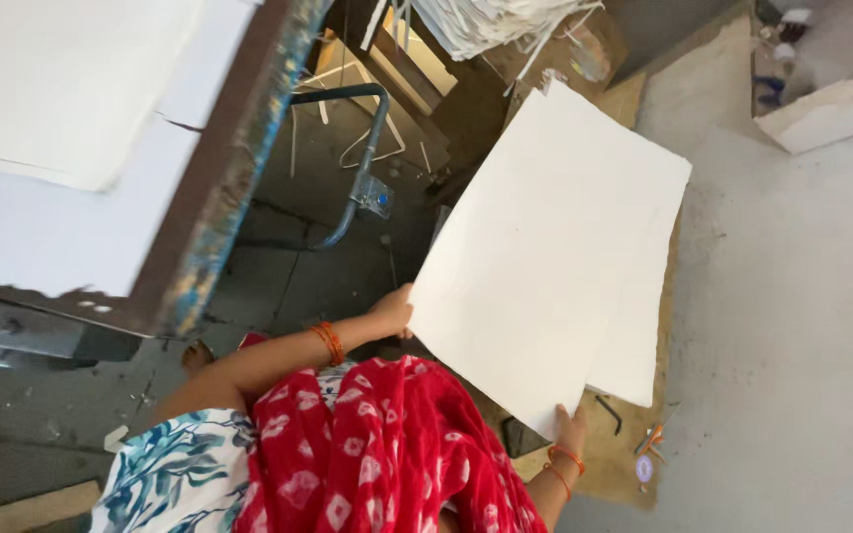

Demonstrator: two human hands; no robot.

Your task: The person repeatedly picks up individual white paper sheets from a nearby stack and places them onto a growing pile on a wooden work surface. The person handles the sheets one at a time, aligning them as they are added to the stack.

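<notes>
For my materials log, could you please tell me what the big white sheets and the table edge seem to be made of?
White sheets: probably thick paper or thin board, matte, staying fairly flat between the left hand and right hand. Table edge: seemingly metal, dark with worn blue paint.

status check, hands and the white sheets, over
Left hand grips big white sheet at its edge. Right hand holds bottom corner. Second sheet underneath. Nothing blocking.
</notes>
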